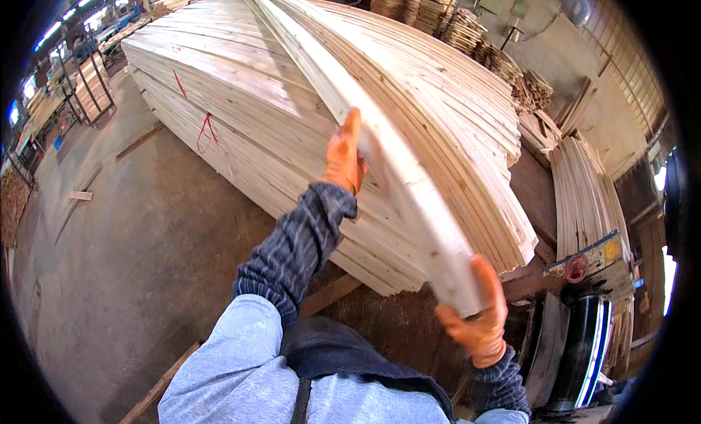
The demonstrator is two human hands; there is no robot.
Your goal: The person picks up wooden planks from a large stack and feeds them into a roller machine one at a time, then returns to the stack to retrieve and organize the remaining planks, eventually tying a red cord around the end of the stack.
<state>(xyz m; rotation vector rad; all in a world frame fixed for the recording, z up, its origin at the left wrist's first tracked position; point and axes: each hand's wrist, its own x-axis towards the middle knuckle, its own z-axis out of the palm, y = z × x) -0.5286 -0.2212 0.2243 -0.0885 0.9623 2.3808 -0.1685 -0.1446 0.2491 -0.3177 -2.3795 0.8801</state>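
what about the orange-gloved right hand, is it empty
No, the right hand holds the near end of the long pale wooden board between thumb and fingers.

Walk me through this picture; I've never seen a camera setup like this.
There's no robot here: a person wears a wide fisheye camera on the head, looking down, so straight edges look bent. The two hands in orange gloves are the wearer's own. The left hand grips the side of a long pale board, and the right hand holds its near end, which is blurred. Beneath lies a large stack of similar boards, with a red tie on its side.
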